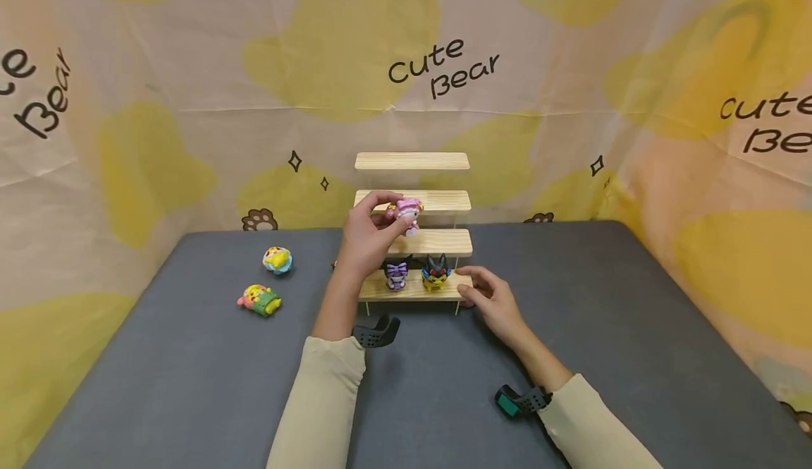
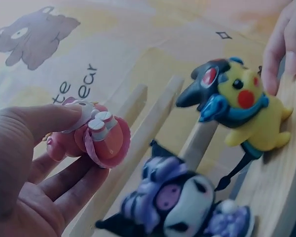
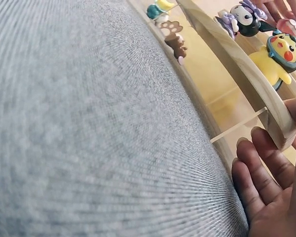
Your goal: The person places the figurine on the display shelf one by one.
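Observation:
My left hand (image 1: 366, 240) pinches a pink figurine (image 1: 409, 209) between thumb and fingers, in front of the middle tiers of a wooden display stand (image 1: 438, 243). In the left wrist view the pink figurine (image 2: 108, 140) shows its white feet toward the camera. On the lowest shelf stand a purple and black figurine (image 1: 396, 276) and, to its right, a yellow figurine with a dark eared hood (image 1: 435, 275). My right hand (image 1: 497, 307) holds that shelf's right end. In the right wrist view its thumb is at the shelf's edge (image 3: 281, 123) and the fingers curl below.
On the grey table (image 1: 190, 384), left of the stand, lie a yellow and blue figurine (image 1: 278, 260) and a green, yellow and pink one (image 1: 259, 300). A printed cloth backdrop (image 1: 342, 46) rises behind the stand. Thin clear legs (image 3: 239, 124) support the lowest shelf.

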A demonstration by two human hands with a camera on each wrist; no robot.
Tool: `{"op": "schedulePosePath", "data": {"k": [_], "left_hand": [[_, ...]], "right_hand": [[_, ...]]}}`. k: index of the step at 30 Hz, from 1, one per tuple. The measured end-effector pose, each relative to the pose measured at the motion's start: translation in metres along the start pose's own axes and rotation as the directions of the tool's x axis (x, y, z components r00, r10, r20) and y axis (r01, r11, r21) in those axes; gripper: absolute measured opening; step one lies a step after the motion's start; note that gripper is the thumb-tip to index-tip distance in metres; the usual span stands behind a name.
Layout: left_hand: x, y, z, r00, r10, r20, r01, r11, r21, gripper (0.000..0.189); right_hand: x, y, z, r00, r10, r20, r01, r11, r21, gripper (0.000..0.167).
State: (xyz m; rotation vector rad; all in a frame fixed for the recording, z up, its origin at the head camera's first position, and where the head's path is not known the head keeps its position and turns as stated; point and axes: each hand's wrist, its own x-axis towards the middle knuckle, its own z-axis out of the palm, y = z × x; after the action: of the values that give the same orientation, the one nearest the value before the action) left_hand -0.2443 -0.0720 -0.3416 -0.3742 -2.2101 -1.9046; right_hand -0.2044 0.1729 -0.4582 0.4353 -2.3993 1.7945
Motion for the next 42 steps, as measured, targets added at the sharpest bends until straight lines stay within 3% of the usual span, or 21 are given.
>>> {"op": "schedulePosePath", "data": {"k": [8, 15, 30, 34, 42], "left_hand": [[0.003, -0.006, 0.016, 1.0, 0.009, 0.025, -0.009, 1.0, -0.021, 0.03], [0.001, -0.011, 0.025, 0.997, 0.019, 0.068, -0.02, 1.0, 0.015, 0.031], [0.005, -0.013, 0.021, 0.992, -0.051, 0.117, 0.038, 0.993, 0.115, 0.03], [0.005, -0.01, 0.02, 0.991, -0.041, 0.13, 0.016, 0.982, 0.187, 0.027], [0.001, -0.003, 0.015, 0.992, -0.006, 0.123, -0.04, 0.929, 0.368, 0.027]], "right_hand": [[0.0, -0.003, -0.004, 1.0, 0.021, 0.008, -0.021, 1.0, -0.007, 0.032], [-0.002, -0.002, -0.005, 1.0, 0.025, 0.003, -0.025, 1.0, -0.014, 0.031], [0.0, -0.001, -0.003, 1.0, 0.014, 0.002, -0.014, 1.0, 0.008, 0.031], [0.0, -0.002, -0.002, 1.0, 0.013, 0.005, -0.013, 1.0, 0.011, 0.032], [0.0, -0.003, 0.001, 1.0, 0.016, 0.006, -0.016, 1.0, 0.017, 0.032]]}}
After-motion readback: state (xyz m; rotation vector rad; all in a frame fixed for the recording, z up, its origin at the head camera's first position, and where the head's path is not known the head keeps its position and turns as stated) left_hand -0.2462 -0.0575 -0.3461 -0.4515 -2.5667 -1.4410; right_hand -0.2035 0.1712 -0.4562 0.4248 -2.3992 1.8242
